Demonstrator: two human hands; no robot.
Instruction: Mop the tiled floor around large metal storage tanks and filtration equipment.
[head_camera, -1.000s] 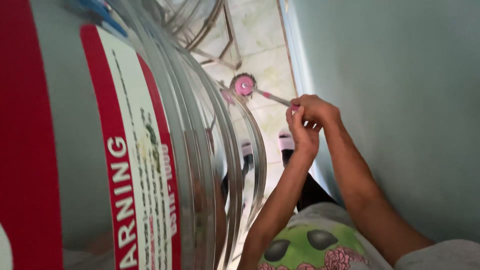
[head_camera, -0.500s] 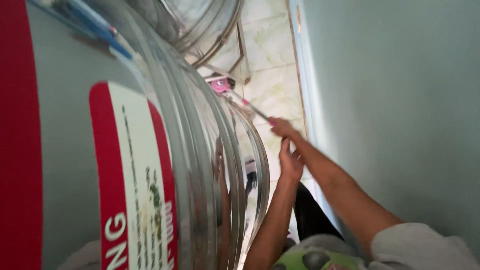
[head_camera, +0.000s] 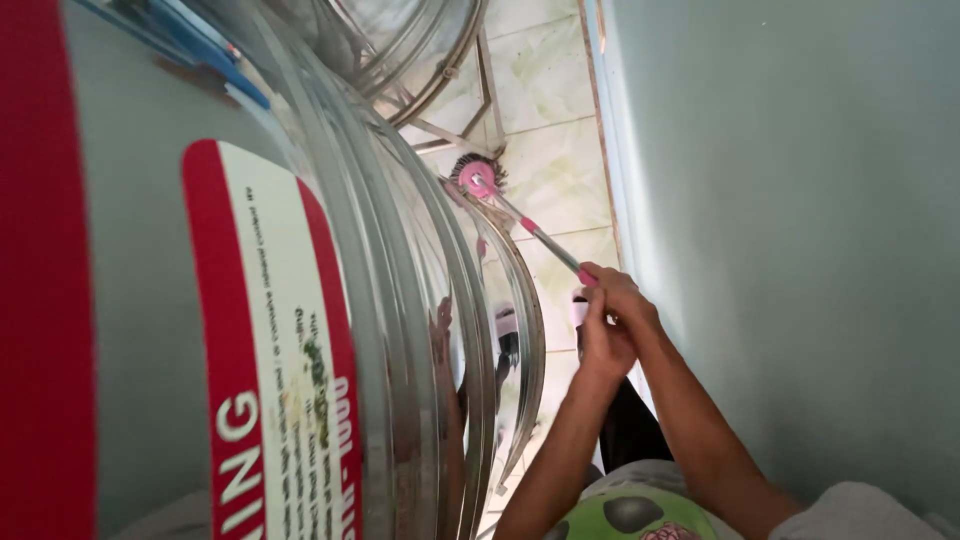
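A big shiny steel tank (head_camera: 330, 300) with a red and white label (head_camera: 280, 350) fills the left, its lower rim running toward five o'clock. At about twelve o'clock a pink-headed brush (head_camera: 478, 180) touches that rim, its handle slanting toward four o'clock. There the left hand (head_camera: 603, 345) and right hand (head_camera: 622, 298) close together around the handle's end, near the pale green wall (head_camera: 800, 250) at three o'clock.

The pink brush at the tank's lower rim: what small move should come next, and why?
Probably a short stroke along the rim. The brush head touches the steel tank there, and both hands, left and right, grip the handle's end.
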